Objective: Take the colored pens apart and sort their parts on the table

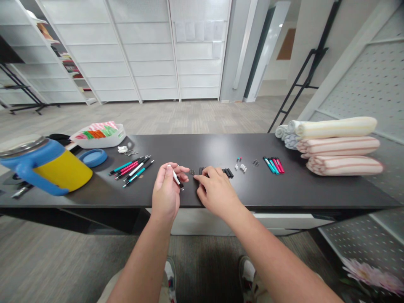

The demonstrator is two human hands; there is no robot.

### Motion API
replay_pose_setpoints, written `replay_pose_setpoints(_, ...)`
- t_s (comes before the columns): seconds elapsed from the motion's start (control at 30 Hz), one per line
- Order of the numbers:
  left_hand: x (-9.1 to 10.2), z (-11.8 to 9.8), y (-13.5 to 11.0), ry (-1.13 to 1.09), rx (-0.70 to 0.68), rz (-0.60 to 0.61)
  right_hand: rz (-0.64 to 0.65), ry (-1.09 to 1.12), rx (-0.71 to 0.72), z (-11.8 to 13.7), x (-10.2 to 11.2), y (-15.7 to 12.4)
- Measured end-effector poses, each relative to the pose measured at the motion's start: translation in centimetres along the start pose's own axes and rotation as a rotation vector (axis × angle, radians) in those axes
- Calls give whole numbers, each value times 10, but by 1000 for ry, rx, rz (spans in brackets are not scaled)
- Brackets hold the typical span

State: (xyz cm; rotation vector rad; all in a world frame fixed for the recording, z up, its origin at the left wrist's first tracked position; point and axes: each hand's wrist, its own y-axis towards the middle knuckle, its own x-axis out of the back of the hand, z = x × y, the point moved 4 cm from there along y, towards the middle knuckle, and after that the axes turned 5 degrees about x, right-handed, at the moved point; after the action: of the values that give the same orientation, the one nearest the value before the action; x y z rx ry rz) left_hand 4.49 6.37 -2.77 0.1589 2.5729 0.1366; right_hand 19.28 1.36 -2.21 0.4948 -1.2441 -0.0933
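Note:
My left hand point(164, 193) is closed around a white pen point(175, 176) with a black lower section, its tip pointing down to the right over the table. Just to the right, my right hand point(219, 190) reaches down to the tabletop, index finger stretched out and thumb apart from it. The index fingertip is beside a small group of metal springs point(192, 172). Short black tubular pieces point(227, 173) lie in a row, partly hidden behind that hand. I see nothing held between its fingers.
Pens point(134, 169) lie left on the dark table point(176, 145), near a blue-yellow mug point(59, 168), a blue lid point(93, 157) and a white basket point(104, 141). Rightward are small white parts point(243, 168), metal bits point(256, 162), teal and pink barrels point(274, 165) and rolled towels point(342, 146).

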Motion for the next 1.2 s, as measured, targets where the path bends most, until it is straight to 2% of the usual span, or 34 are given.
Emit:
replay_pose_setpoints(0.73,0,1,1,7,4,-5,13,-28,-14,1,0,1)
replay_pose_setpoints(1.2,1,1,1,16,9,0,-52,-17,-49,1,3,-2)
